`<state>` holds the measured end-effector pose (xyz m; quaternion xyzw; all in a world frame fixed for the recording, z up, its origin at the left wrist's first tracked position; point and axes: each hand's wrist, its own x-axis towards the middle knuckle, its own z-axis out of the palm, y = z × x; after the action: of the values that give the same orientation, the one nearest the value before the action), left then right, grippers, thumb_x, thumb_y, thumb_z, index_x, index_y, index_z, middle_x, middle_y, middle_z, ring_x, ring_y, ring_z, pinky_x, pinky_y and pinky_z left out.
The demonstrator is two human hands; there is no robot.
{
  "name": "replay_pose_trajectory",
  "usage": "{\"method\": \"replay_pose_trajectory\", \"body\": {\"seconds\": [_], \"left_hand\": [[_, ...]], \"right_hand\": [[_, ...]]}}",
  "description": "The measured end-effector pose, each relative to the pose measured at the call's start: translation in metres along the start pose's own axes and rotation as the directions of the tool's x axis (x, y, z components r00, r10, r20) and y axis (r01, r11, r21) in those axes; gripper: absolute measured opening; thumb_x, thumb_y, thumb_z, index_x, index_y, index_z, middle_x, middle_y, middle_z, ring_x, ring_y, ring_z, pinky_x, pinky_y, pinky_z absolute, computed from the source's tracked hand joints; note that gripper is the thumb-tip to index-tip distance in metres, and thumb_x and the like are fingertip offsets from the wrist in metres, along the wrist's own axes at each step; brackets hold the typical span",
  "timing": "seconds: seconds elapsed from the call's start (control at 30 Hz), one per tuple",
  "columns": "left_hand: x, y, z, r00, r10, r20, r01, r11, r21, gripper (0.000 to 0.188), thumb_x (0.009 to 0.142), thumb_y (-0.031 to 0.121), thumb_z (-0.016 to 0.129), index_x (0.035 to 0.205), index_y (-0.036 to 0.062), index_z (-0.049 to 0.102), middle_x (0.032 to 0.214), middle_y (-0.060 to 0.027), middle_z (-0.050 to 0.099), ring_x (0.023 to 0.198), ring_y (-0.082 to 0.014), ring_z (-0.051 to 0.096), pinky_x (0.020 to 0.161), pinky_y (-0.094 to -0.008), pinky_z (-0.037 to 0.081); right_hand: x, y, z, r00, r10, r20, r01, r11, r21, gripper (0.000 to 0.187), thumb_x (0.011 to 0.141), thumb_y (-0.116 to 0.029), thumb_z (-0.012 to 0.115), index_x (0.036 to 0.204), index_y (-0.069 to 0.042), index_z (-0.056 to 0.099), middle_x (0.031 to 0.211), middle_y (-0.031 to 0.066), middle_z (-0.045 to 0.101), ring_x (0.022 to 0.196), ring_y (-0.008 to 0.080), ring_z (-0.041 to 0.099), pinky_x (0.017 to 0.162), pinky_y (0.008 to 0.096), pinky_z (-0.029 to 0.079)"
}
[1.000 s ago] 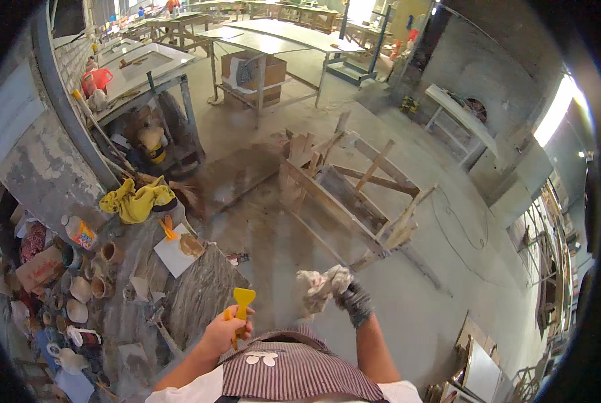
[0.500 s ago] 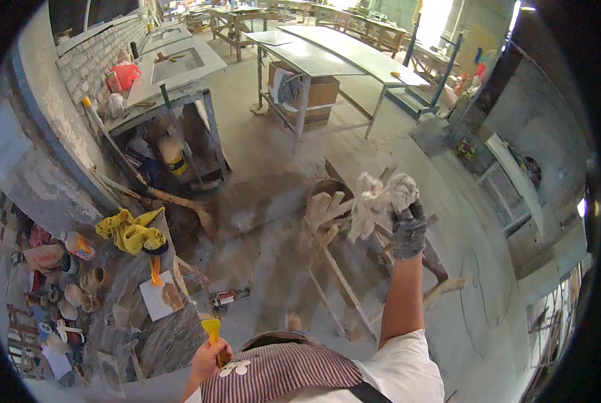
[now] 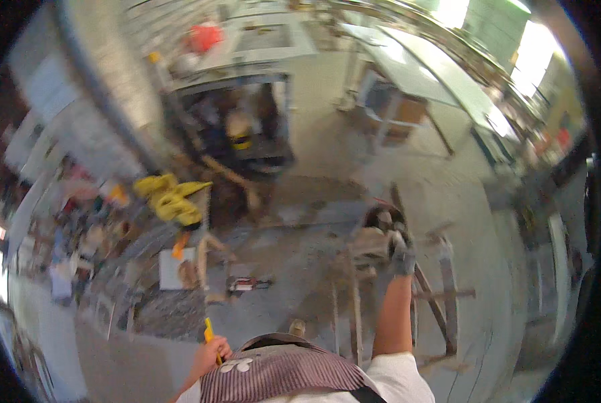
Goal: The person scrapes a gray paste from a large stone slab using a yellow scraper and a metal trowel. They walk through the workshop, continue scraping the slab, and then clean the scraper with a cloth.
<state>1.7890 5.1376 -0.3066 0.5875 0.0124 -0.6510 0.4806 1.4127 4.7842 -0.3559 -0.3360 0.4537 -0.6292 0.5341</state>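
My left hand [image 3: 213,352], low and close to my striped apron, is closed around a yellow scraper [image 3: 209,329] that points up. My right arm reaches forward. My right hand [image 3: 402,259], in a grey work glove, is over a dark container [image 3: 401,220] with pale pieces in it. Blur hides the fingers, so I cannot tell what they hold. Around that hand stands a wooden trestle [image 3: 355,302] with a crossbar to the right.
At left, a cluttered bench [image 3: 149,305] bears a yellow cloth [image 3: 173,199], an orange-handled tool [image 3: 179,246] and a white sheet [image 3: 171,270]. A red power tool [image 3: 248,284] lies beside it. Further off stand a low table [image 3: 213,75] and long white-topped tables [image 3: 414,70].
My view has swung left. My right hand has lowered toward the container; the white gloves or rag once bunched in it no longer show clearly. My left hand keeps the scraper, now turned narrower.
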Motion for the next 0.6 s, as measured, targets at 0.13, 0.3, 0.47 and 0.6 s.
{"method": "replay_pose_trajectory", "body": {"seconds": [0.13, 0.3, 0.47, 0.6], "left_hand": [[0.011, -0.016, -0.019, 0.994, 0.081, 0.078, -0.064, 0.976, -0.208, 0.019, 0.087, 0.014, 0.049, 0.07, 0.0075, 0.042, 0.059, -0.0031, 0.042, 0.054, -0.0144, 0.043, 0.054, -0.0286, 0.037], [-0.031, -0.005, -0.041, 0.943, 0.325, 0.072, -0.329, 0.943, 0.054, 0.012, 0.089, 0.013, 0.048, 0.093, 0.0036, 0.054, 0.066, -0.0029, 0.048, 0.056, -0.011, 0.044, 0.052, -0.0255, 0.037], [-0.043, -0.027, -0.091, 0.962, 0.264, -0.069, -0.272, 0.946, -0.178, 0.018, 0.089, 0.016, 0.049, 0.099, 0.0024, 0.055, 0.065, -0.0014, 0.048, 0.054, -0.0089, 0.041, 0.05, -0.0233, 0.034], [-0.058, -0.043, -0.138, 0.957, 0.264, -0.122, -0.287, 0.924, -0.252, 0.02, 0.088, 0.018, 0.052, 0.099, 0.0031, 0.057, 0.062, 0.0003, 0.046, 0.052, -0.0085, 0.04, 0.046, -0.0236, 0.032]], "right_hand": [[-0.094, 0.078, 0.041, 0.827, 0.521, 0.211, -0.529, 0.848, -0.025, 0.022, 0.087, -0.028, 0.056, 0.089, -0.006, 0.058, 0.076, 0.0056, 0.06, 0.061, 0.018, 0.056, 0.051, 0.0345, 0.046], [-0.227, 0.106, 0.124, 0.486, 0.736, 0.472, -0.361, 0.661, -0.658, 0.021, 0.083, -0.029, 0.065, 0.081, -0.008, 0.061, 0.064, 0.0006, 0.058, 0.05, 0.0107, 0.047, 0.048, 0.0274, 0.039], [-0.274, 0.123, 0.163, 0.331, 0.787, 0.521, -0.291, 0.61, -0.736, 0.018, 0.085, -0.026, 0.063, 0.089, -0.008, 0.062, 0.07, 0.0013, 0.061, 0.056, 0.0126, 0.052, 0.05, 0.0288, 0.04], [-0.293, 0.137, 0.182, 0.3, 0.831, 0.468, 0.039, 0.479, -0.877, 0.023, 0.089, -0.028, 0.057, 0.089, -0.005, 0.063, 0.07, 0.0033, 0.063, 0.055, 0.0126, 0.054, 0.052, 0.0303, 0.044]]}}
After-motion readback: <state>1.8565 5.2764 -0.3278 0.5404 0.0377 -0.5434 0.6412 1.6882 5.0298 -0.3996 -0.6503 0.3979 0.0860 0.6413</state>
